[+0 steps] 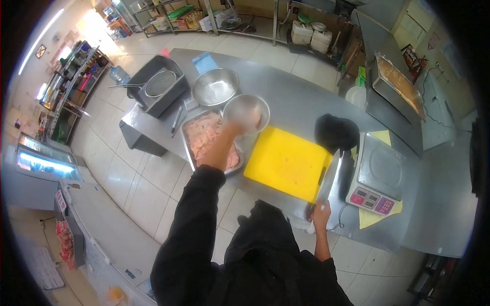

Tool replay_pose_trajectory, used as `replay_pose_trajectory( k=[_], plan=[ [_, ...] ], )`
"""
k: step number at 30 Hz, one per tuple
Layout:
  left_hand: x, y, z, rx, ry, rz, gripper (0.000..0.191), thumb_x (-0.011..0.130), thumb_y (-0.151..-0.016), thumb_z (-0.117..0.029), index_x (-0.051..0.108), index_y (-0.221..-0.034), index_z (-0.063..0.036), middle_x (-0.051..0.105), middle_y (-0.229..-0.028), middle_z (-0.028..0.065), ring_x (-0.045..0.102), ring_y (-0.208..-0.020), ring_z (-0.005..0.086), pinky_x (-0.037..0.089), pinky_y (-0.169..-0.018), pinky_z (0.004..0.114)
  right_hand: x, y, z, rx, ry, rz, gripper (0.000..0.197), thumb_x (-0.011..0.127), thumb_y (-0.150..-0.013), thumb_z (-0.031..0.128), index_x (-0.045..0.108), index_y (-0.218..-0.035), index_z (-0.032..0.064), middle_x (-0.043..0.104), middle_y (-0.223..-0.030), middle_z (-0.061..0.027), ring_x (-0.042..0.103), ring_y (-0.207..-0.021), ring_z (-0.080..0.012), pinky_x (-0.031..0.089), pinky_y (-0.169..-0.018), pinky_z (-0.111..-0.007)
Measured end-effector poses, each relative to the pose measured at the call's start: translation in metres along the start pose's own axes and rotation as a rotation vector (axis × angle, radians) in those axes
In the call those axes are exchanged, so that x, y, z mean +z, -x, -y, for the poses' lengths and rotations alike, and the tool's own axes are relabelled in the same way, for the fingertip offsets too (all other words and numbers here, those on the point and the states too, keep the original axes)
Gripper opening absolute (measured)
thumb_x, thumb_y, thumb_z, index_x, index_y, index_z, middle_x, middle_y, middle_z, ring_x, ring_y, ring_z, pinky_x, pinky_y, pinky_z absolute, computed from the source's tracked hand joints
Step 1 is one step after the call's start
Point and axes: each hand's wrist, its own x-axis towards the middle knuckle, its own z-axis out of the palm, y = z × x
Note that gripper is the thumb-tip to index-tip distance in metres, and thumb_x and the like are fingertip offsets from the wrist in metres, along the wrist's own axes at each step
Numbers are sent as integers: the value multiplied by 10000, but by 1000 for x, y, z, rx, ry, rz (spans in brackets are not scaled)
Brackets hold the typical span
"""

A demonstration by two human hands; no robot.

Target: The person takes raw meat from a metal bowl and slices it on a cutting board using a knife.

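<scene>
My left hand (pixel 238 121) is blurred over the near left part of a steel bowl (pixel 264 105) that has some pinkish meat (pixel 255 115) inside; its fingers are not clear. Under my forearm lies a metal tray (pixel 186 147) full of raw, pale pink meat (pixel 201 132). My right hand (pixel 320 213) grips the handle of a large kitchen knife (pixel 330 179), its blade pointing away from me along the right edge of a yellow cutting board (pixel 285 162). A few small bits lie on the board. Another steel bowl (pixel 215 87) stands behind the first.
On the steel table (pixel 291 86), a grey tub (pixel 166 103) with a strainer (pixel 160 83) stands at the left. A marker-like object (pixel 177 119) lies near it. Black cloth-like material (pixel 337 132) and a digital scale (pixel 377 172) are at the right. Beyond stands a deep tray (pixel 398 86).
</scene>
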Motion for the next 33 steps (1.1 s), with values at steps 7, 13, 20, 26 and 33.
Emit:
replay_pose_trajectory(
  k=[7,13,20,26,33],
  plan=[
    [75,-32,60,-78,62,-210,542,652,-838,-468,666,-1259,-127,665,-1241,176,633,-1158,342,490,-971,465,6,6,15,-56,52,24,349,546,-1014,264,531,-1118,-68,574,-602,-137,548,-380,-203,448,-331,-337],
    [17,-9,48,116,81,-51,500,718,-818,-315,643,-1264,-103,678,-1190,177,656,-1071,327,510,-924,427,2,9,13,-63,64,-5,341,550,-1021,259,539,-1196,-34,527,-564,-77,507,-363,-162,397,-322,-307],
    [-164,84,-31,332,172,-180,364,678,-852,-142,667,-1215,-102,716,-1086,128,671,-973,250,527,-853,375,-6,4,2,-74,98,-18,455,567,-1010,316,499,-1156,-109,602,-636,-172,560,-378,-221,448,-330,-338],
    [-175,105,-12,290,330,-423,320,598,-932,-266,622,-1210,-110,688,-1085,97,663,-1029,240,508,-931,366,8,5,9,-60,67,-6,296,536,-1024,248,543,-1108,-35,507,-549,-76,486,-346,-163,391,-317,-313],
    [-213,148,-131,285,1325,-431,329,632,-931,-175,581,-1227,-39,685,-1069,112,667,-982,227,533,-845,324,-3,9,4,-5,120,-76,410,555,-1011,284,522,-1169,-93,562,-615,-133,526,-388,-183,456,-335,-330]
  ],
)
